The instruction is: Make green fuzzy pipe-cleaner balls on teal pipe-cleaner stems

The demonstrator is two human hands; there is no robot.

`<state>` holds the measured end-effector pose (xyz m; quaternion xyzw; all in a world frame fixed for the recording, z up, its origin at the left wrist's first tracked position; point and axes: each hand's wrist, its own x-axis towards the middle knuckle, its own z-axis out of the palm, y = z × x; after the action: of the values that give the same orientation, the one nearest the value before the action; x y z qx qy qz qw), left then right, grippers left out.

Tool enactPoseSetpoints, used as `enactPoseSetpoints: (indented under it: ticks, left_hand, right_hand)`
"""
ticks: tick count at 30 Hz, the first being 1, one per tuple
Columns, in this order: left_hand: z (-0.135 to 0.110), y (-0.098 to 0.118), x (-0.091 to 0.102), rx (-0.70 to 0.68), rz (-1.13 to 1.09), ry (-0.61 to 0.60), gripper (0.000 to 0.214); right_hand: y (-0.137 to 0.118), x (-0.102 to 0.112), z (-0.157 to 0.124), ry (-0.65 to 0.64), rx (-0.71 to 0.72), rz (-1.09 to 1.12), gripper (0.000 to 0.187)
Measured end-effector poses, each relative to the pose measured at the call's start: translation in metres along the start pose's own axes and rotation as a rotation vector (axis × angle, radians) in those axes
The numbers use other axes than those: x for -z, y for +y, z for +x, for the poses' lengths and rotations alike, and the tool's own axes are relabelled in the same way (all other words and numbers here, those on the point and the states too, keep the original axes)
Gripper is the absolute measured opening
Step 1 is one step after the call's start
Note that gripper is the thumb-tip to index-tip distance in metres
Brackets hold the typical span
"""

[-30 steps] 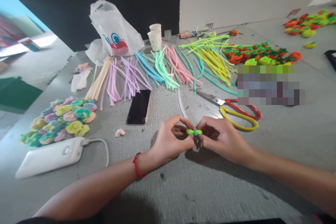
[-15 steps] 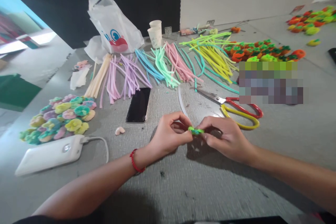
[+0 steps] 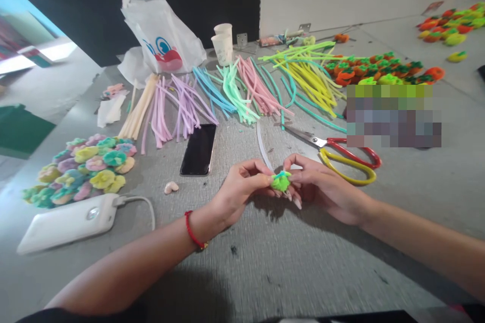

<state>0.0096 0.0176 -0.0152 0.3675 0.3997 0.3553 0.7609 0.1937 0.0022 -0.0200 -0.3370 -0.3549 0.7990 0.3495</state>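
Grey table lay under both forearms, which came in low from either side. Left hand and right hand met above its near middle, equally close. Between them sat a roundish green fuzzy ball, pinched narrowly by the fingers of both.

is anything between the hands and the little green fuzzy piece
Nothing visible. The left hand and right hand both pinch the green piece directly at their fingertips; the scissors and phone lie apart from it.
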Motion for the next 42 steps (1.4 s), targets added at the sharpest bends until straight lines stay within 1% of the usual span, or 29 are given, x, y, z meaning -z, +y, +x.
enactPoseSetpoints:
  ticks: [3,7,10,13,14,16,19,21,24,26,27,29,32,35,37,39,42]
  left_hand:
    - [0.001,0.001,0.000,0.003,0.020,-0.035,0.014]
    - [0.002,0.002,0.001,0.020,0.044,-0.090,0.010]
    - [0.001,0.002,0.002,0.017,0.035,-0.110,0.008]
    - [0.001,0.000,0.002,-0.010,0.043,-0.097,0.011]
    - [0.001,0.000,0.001,-0.028,0.064,-0.085,0.013]
    - [0.001,-0.002,0.000,-0.077,0.138,-0.058,0.016]
    - [-0.002,-0.004,-0.002,-0.148,0.293,-0.022,0.017]
    - [-0.005,-0.005,-0.003,-0.217,0.420,-0.002,0.014]
    - [-0.009,-0.008,-0.003,-0.407,0.620,-0.010,0.006]
    - [-0.011,-0.010,-0.003,-0.511,0.718,-0.022,0.007]
    - [-0.012,-0.011,-0.003,-0.539,0.756,-0.023,0.007]
    - [-0.014,-0.012,-0.004,-0.552,0.804,-0.013,0.008]
    - [-0.015,-0.013,-0.006,-0.515,0.771,0.009,0.009]
    - [-0.014,-0.010,-0.008,-0.402,0.678,0.017,0.009]
    - [-0.013,-0.008,-0.009,-0.285,0.614,0.024,0.009]
    - [-0.012,-0.006,-0.009,-0.168,0.530,0.023,0.015]
    - [-0.009,-0.004,-0.006,-0.038,0.368,-0.050,0.023]
  right_hand:
    - [0.002,-0.001,-0.001,-0.009,0.016,0.002,0.013]
    - [0.005,-0.002,-0.002,-0.004,0.080,-0.063,0.012]
    - [0.006,-0.002,-0.002,0.016,0.153,-0.163,0.013]
    - [0.007,-0.002,-0.002,0.023,0.204,-0.313,0.014]
    - [0.008,-0.001,-0.002,0.030,0.223,-0.399,0.014]
    - [0.008,-0.001,-0.005,0.072,0.304,-0.659,0.014]
    - [0.006,0.000,-0.011,0.159,0.514,-1.130,0.014]
    - [0.002,0.000,-0.014,0.159,0.676,-1.361,0.011]
    - [-0.001,-0.002,-0.015,0.116,0.890,-1.601,0.004]
    - [-0.001,-0.003,-0.013,0.136,0.927,-1.748,0.010]
    - [0.000,-0.003,-0.012,0.152,0.910,-1.816,0.013]
    - [0.003,-0.004,-0.010,0.156,0.855,-1.923,0.018]
    - [0.004,-0.003,-0.009,0.125,0.821,-1.982,0.020]
    - [0.001,-0.001,-0.010,0.082,0.833,-1.992,0.020]
    - [-0.003,0.003,-0.010,-0.009,0.846,-1.970,0.020]
    - [-0.007,0.007,-0.009,-0.126,0.848,-1.900,0.020]
    - [-0.010,0.013,-0.008,-0.261,0.831,-1.774,0.019]
